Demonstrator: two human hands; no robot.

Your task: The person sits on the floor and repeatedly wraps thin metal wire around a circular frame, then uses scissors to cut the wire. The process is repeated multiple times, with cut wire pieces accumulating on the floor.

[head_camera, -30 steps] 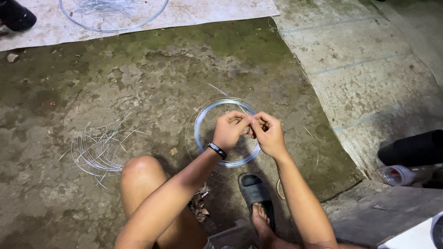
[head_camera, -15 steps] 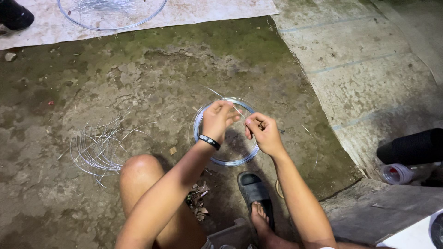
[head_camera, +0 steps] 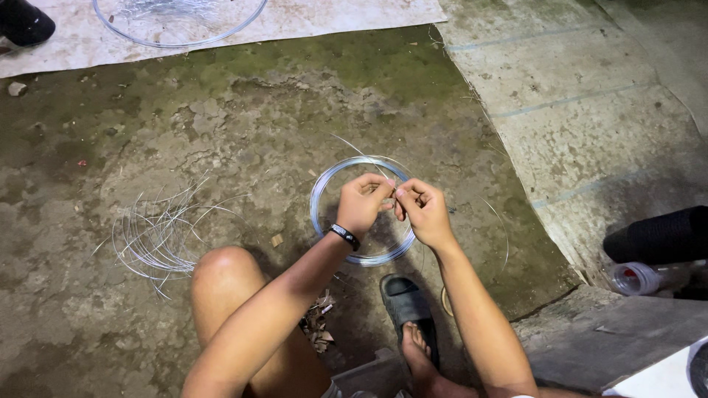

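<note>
Two bare hands meet at the upper rim of one coil of thin silvery wire [head_camera: 359,258] lying on the stained concrete floor [head_camera: 243,125]. The left hand [head_camera: 363,204] and the right hand [head_camera: 424,212] each have their grip pinched together on the wire, fingertips almost touching. The coil hangs from the grip down towards the person's knees. The left wrist wears one black wristband [head_camera: 344,236]. Both forearms reach forward from the bottom edge, elbows bent, knuckles up. One loose bundle of cut wire strands [head_camera: 151,236] lies well apart near the floor's left side. One larger wire ring [head_camera: 179,21] rests on a pale sheet [head_camera: 332,15] at the far edge. One black sandal [head_camera: 408,309] sits below the hands.
</note>
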